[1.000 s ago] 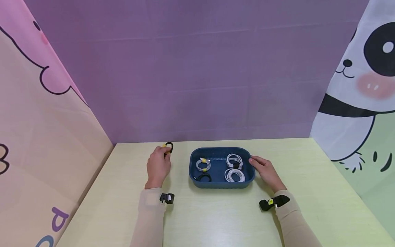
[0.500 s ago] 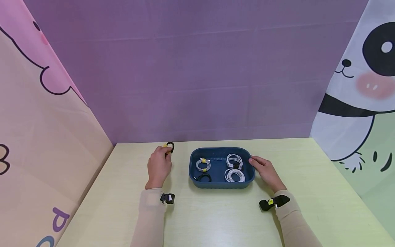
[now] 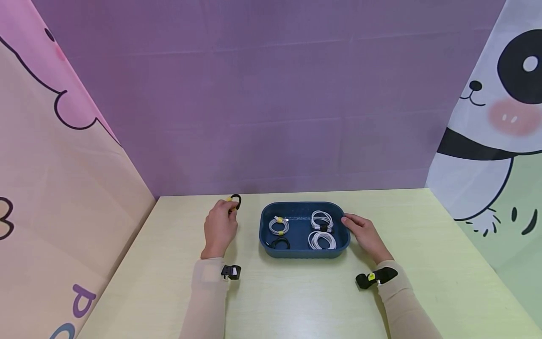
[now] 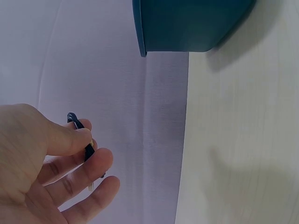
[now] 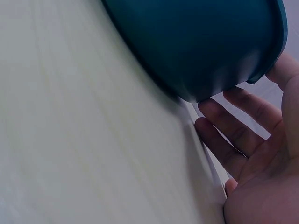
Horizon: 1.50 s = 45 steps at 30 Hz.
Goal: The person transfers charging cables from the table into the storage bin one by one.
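Observation:
My left hand [image 3: 220, 229] pinches a small coiled black cable [image 3: 239, 201] with a yellow tie, left of a blue tray [image 3: 296, 253]. In the left wrist view, thumb and fingers hold the cable [image 4: 88, 151] up above the table. My right hand [image 3: 366, 236] grips the tray's right end, thumb over the rim and fingers against the outer wall [image 5: 210, 56]. Inside the tray, a white cable with yellow ties [image 3: 279, 233] lies at left above a black cable [image 3: 281, 241]. Two white coils [image 3: 322, 248] lie at right, the back one [image 3: 322, 213] with a black tie.
The pale wooden table [image 3: 296, 301] runs back to a purple cloth backdrop [image 3: 275, 117]. Printed cloth panels stand at the left [image 3: 55, 188] and at the right [image 3: 487, 174]. A small black camera sits on each wrist.
My left hand has drifted slightly to the right with the black cable. The right hand and the tray have stayed in place.

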### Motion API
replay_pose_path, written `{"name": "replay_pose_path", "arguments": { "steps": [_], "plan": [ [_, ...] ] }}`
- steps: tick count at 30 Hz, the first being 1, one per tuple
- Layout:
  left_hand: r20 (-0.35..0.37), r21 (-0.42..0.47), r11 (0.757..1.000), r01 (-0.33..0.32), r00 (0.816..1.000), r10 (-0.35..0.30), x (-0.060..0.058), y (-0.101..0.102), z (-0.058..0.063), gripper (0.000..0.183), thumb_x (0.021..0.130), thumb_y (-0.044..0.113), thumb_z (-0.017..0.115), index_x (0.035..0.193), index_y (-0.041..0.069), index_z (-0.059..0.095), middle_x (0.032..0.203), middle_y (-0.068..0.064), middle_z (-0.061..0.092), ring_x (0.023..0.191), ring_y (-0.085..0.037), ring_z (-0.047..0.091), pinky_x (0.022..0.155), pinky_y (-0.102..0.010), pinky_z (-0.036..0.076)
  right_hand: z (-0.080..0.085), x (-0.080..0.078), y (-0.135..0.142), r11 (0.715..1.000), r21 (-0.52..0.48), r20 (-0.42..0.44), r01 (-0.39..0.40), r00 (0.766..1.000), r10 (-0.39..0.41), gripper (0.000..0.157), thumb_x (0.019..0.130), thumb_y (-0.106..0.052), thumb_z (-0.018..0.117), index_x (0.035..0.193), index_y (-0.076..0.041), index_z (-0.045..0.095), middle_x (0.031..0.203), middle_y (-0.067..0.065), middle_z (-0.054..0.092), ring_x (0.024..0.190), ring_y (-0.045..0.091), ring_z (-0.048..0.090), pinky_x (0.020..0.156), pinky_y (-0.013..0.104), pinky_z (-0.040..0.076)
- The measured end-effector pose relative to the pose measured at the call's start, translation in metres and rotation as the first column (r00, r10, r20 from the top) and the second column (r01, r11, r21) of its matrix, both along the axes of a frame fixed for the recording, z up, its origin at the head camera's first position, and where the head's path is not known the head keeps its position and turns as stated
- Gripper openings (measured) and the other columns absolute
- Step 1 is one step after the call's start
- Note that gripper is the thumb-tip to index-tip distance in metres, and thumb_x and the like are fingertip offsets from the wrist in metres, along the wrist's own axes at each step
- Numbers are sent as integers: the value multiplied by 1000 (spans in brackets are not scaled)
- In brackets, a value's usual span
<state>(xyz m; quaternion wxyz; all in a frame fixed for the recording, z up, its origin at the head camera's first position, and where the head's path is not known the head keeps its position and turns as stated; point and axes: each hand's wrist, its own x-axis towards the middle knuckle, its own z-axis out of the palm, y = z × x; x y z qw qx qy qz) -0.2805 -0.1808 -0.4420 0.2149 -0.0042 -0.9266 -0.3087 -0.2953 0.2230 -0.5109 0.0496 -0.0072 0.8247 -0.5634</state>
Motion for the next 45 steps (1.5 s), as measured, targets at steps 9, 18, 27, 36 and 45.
{"name": "replay_pose_path", "arguments": {
  "steps": [9, 18, 27, 36, 45],
  "plan": [
    [-8, -7, 1000, 11, 1000, -11, 0, 1, 0, 24, 95, 1, 67, 117, 2, 75, 112, -15, 71, 99, -37, 72, 79, -52, 57, 0, 0, 1, 1000, 12, 1, -7, 1000, 7, 65, 104, -49, 55, 149, -3, 51, 156, 21, 48, 149, 40, 38, 122, 59, 27],
    [-11, -13, 1000, 19, 1000, -19, 1, 3, 1, 24, 95, 1, 67, 117, 2, 75, 113, -16, 71, 99, -38, 72, 79, -53, 58, 0, -1, 1, 1000, 21, -3, -8, 1000, 8, 65, 103, -51, 54, 149, -4, 52, 155, 20, 49, 149, 40, 39, 122, 59, 27],
    [-28, -30, 999, 31, 999, -32, 2, 6, 4, 24, 96, 2, 66, 118, 3, 75, 114, -15, 71, 99, -38, 72, 79, -53, 57, 1, 0, 1, 1000, 20, -22, -13, 1000, 13, 63, 104, -49, 55, 148, -3, 53, 154, 21, 50, 149, 40, 40, 122, 59, 28],
    [-38, -37, 999, 37, 999, -39, 2, 8, 4, 24, 96, 2, 66, 117, 3, 75, 113, -14, 71, 99, -37, 72, 77, -53, 57, -1, -1, 1, 1000, -1, -26, -10, 1000, 10, 62, 104, -47, 56, 146, -2, 54, 153, 21, 52, 149, 40, 40, 122, 58, 28],
    [-36, -42, 998, 48, 998, -50, 4, 11, 7, 24, 96, 2, 66, 118, 4, 75, 114, -14, 71, 97, -37, 72, 75, -53, 58, 1, 0, 0, 1000, 5, -20, -10, 1000, 10, 62, 104, -47, 55, 147, -2, 54, 153, 21, 51, 149, 40, 39, 123, 58, 28]
  ]
}}
